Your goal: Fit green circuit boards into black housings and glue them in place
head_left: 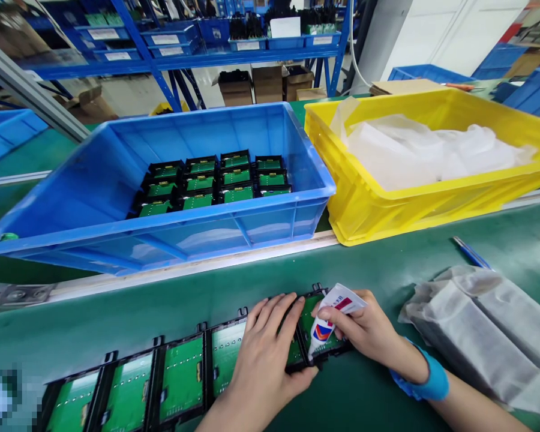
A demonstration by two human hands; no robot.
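Note:
My right hand (pixel 371 330) is closed around a white glue tube (pixel 323 329) with red and blue print. The tube is tilted nozzle-down, its tip at the lower corner of a black-framed green circuit board (pixel 310 312). My left hand (pixel 263 354) grips the neighbouring framed circuit board (pixel 296 353), fingers over its top side and thumb at its lower edge, hiding much of it. Leftward from there, several more framed circuit boards (pixel 182 372) lie side by side in a slanting row on the green bench. A blue band (pixel 425 375) circles my right wrist.
Behind the row stands a blue bin (pixel 198 231) with several framed boards inside. Beside it, a yellow bin (pixel 432 210) holds white wrapping. Wrapped packages (pixel 481 336) and a blue pen (pixel 471 252) lie at right. A blue shelf rack (pixel 247 60) rises beyond.

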